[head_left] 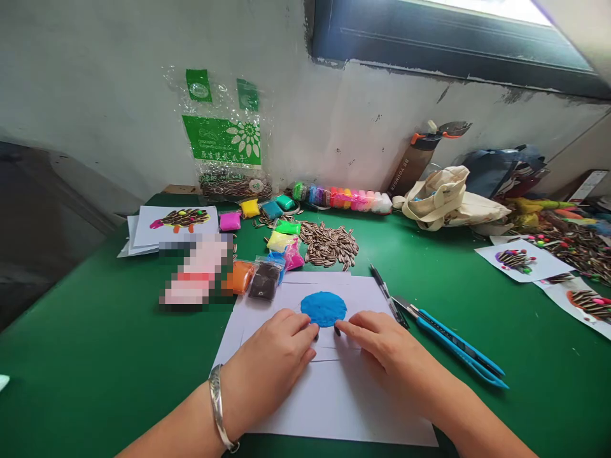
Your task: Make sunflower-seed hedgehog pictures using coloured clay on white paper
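A flat blue clay oval (323, 309) lies on white paper (334, 407). Two small dark clay pieces sit at its lower edge, the left one (316, 333) under the fingertips of my left hand (281, 350), the right one (337, 330) at the index fingertip of my right hand (382, 337). My left hand wears a silver bracelet (217, 407); its fingers reach forward, slightly apart. The fingers of my right hand are also stretched out, the index finger foremost. Neither hand grips anything visible.
Black clay (264, 281) and orange clay (239, 277) packets overlap the paper's top left. Behind is a seed pile (329, 243). A pen (387, 296) and blue-handled scissors (453, 340) lie right. A bottle (413, 162) and cloth bag (443, 200) stand behind; seed pictures (184, 222) lie left.
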The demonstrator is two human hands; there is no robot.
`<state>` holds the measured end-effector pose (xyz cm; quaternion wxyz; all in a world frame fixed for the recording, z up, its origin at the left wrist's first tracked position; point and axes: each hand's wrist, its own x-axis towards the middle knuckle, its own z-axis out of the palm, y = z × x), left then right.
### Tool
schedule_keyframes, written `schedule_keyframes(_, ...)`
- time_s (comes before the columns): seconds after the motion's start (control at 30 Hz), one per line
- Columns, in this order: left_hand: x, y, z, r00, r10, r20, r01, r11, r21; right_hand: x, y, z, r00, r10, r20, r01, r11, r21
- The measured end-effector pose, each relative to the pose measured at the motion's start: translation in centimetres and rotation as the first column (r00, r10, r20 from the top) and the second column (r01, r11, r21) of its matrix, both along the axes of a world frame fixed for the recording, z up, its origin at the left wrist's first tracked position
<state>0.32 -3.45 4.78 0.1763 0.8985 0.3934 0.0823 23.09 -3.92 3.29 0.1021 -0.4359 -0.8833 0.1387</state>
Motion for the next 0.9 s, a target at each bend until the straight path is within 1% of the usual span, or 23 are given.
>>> schedule_keyframes(0.13,-0.2,0.23,-0.2,1.0,0.008,0.029,-0.008,1.0,-0.007,-0.05,-0.15,0.14,0.999,0.011,0.04,-0.012,1.0,0.025)
schedule_keyframes(0.27,-0.26,0.36,-0.58,0.997,0.023,0.071,-0.022,1.0,-0.015,-0.42,-0.5,0.21,0.992,0.033,0.125,-0.041,0.997,0.061)
schedule_keyframes(0.37,-0.27,0.39,-0.84,0.996,0.017,0.084,-0.017,1.0,-0.004,-0.51,-0.64,0.28,0.984,0.053,0.171,-0.064,0.996,0.061)
schedule_keyframes(0.57,-0.39,0.35,-0.85,0.994,0.022,0.106,-0.021,1.0,-0.013,0.09,-0.36,0.69,0.997,0.027,0.072,-0.029,0.999,0.031)
schedule_keyframes(0.67,-0.36,0.28,-0.64,0.996,-0.003,0.088,0.003,1.0,-0.003,0.06,-0.38,0.95,0.996,0.031,0.083,-0.035,0.998,0.046)
schedule_keyframes(0.8,-0.06,0.16,-0.31,1.0,-0.028,0.008,0.028,0.999,0.021,-0.26,-0.6,0.98,0.99,0.038,0.134,-0.05,0.995,0.091)
schedule_keyframes(0.9,0.13,0.07,-0.09,0.998,-0.046,-0.042,0.048,0.998,0.043,-0.25,-0.59,0.82,0.992,0.041,0.123,-0.052,0.994,0.092)
